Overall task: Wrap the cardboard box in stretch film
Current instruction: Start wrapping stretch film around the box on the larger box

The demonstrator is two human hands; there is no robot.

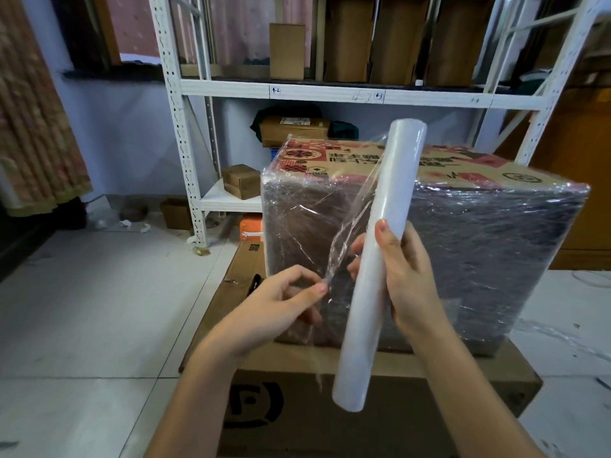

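Wrapped box [463, 233] sits on a bigger carton [330, 408], open floor [82, 309] to the left. Right hand [406, 276] grips the tilted roll [380, 259]; left hand [281, 299] pinches the film [344, 233] edge.

Two bare hands are seen, the left hand [281, 295] and the right hand [406, 276]. One white cylindrical roll of stretch film [380, 259] is counted. One printed cardboard box wrapped in clear film [463, 246] is counted, set on one large plain brown carton [380, 391]. One white metal shelving rack [185, 127] is counted, and one black marker pen [254, 283].
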